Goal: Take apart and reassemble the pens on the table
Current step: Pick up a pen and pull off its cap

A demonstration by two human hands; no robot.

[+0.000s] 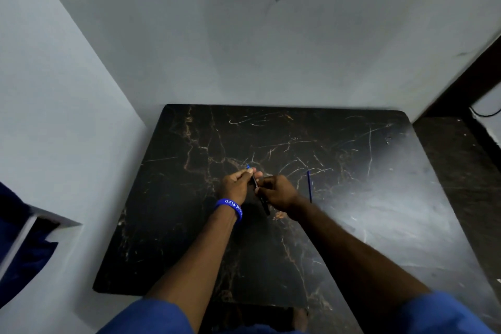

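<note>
Over the middle of the black marble table point(352, 225), both my hands hold one dark pen point(260, 195). My left hand point(236, 184), with a blue wristband, pinches the pen's far end, where a small blue tip shows. My right hand point(276, 192) grips the pen's middle; its near end sticks out toward me between my wrists. A thin blue refill point(309, 186) lies loose on the table just right of my right hand, apart from it. How the pen's parts are joined is hidden by my fingers.
Grey walls close the table in at the back and left. A dark floor strip and a black cable point(485, 114) lie to the right. Blue cloth point(24, 252) sits at the lower left, off the table.
</note>
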